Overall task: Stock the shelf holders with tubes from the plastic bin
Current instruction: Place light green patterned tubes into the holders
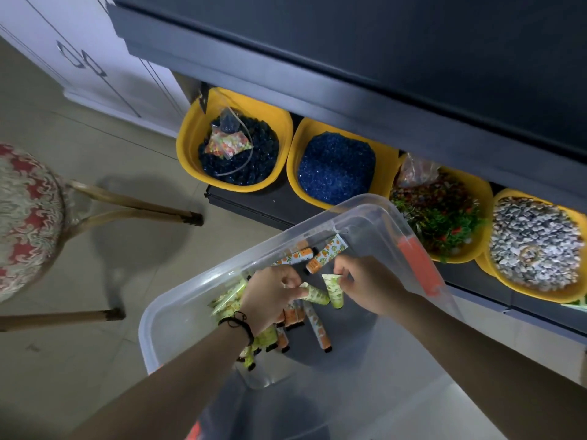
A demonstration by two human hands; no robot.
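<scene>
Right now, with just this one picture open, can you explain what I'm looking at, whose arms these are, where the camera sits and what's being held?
There is no machine here: this is one picture from a camera worn on a person's head, looking down at their own bare arms. The left hand, with a dark band at its wrist, and the right hand reach into a clear plastic bin. The left hand pinches a green tube; the right hand pinches a second green tube by its flat end. More green and orange tubes lie loose in the bin. Behind it, under a dark shelf, stand four yellow tubs of blue beads, plastic plants and pebbles. A stool stands on the floor at the left.
</scene>
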